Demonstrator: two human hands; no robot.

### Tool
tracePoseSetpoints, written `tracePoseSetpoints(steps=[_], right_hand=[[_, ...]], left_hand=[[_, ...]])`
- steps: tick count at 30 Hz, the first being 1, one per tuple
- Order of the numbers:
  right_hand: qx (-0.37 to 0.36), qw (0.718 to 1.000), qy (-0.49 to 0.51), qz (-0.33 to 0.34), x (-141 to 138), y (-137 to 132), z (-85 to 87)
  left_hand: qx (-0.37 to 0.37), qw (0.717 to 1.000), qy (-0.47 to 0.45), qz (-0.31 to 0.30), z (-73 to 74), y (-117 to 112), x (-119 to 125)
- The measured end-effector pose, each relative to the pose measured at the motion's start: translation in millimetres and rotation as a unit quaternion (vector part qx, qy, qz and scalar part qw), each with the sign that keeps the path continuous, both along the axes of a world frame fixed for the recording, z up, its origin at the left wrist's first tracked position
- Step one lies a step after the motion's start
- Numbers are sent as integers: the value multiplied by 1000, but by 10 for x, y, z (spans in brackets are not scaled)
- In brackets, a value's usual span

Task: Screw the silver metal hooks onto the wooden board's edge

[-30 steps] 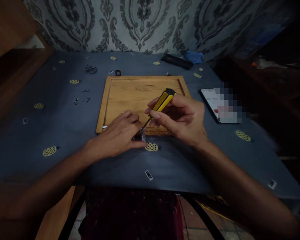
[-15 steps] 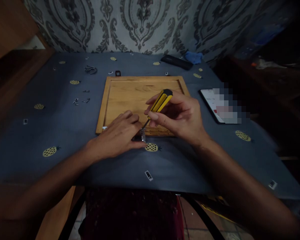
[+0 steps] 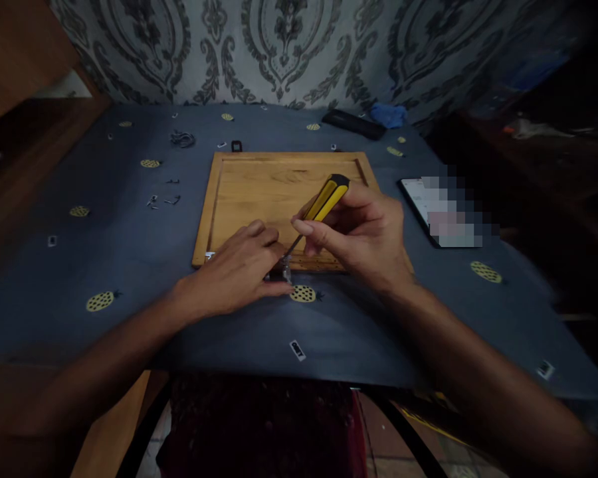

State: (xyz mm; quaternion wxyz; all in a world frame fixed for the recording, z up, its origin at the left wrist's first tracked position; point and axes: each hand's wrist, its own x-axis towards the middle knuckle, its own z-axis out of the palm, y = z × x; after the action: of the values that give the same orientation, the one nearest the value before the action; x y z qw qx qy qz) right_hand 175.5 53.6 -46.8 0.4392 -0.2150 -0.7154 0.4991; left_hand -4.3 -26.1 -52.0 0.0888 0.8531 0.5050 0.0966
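A wooden panel (image 3: 279, 192) with a raised frame lies flat on the blue cloth. My right hand (image 3: 363, 232) is closed round a yellow and black screwdriver (image 3: 329, 197), its tip angled down to a small metal fitting (image 3: 282, 269) at the panel's near edge. My left hand (image 3: 239, 272) rests on the cloth with its fingers curled and pinched on that fitting, holding it against the wood.
Loose screws (image 3: 163, 198) and small metal parts lie on the cloth (image 3: 129, 252) at the left. A phone (image 3: 423, 206) lies right of the panel. At the back sit a black flat object (image 3: 353, 123), blue cloth (image 3: 389, 114) and coiled wire (image 3: 182, 138).
My right hand has turned slightly with the screwdriver, whose handle shifted a little. My left hand stayed on the fitting.
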Motion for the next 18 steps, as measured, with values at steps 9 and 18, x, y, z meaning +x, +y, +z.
tracePoseSetpoints(steps=[9,18], right_hand=[[19,998,50,-45,1,-45,62],[37,999,3,-29,17,-29,3]], left_hand=[[-11,1000,1,5,37,-4,14],[0,1000,-6,-2,16,0,5]])
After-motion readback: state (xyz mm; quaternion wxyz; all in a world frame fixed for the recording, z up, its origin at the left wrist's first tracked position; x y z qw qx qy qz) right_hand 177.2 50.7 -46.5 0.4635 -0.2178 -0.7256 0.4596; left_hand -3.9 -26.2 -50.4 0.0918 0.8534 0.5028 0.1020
